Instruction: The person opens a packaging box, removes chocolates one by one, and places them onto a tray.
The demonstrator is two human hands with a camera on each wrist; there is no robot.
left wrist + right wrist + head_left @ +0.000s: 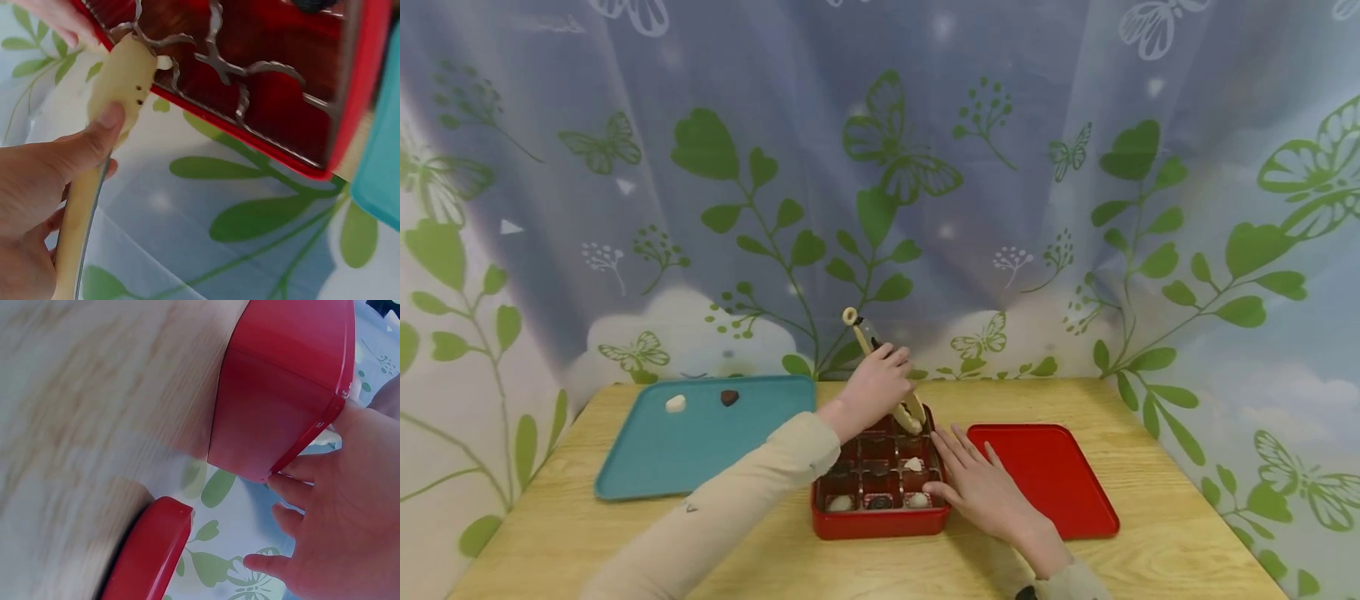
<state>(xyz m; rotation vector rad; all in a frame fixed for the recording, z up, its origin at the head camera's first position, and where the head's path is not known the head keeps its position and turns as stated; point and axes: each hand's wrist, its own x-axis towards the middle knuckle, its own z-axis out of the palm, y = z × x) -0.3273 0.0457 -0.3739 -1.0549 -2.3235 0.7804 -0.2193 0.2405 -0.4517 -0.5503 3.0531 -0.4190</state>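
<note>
Item: red square box with a dark grid of compartments, on the light wooden bench; all places given from this box.

- Left hand: over the box's far edge, fingers and thumb clamped on cream-coloured plastic tongs, tips dipped into a far-row compartment (what they hold, if anything, cannot be told).
- Right hand: fingers straight, resting flat against the box's right wall.
- Contents: pale and dark round sweets in the near row, one pale sweet in the middle row.
- Left of box: teal flat tray carrying one white sweet and one dark sweet.
- Right of box: red flat tray.

Step judged: picking from the far row. Next move calls for a firm squeeze and a straight lift.
</note>
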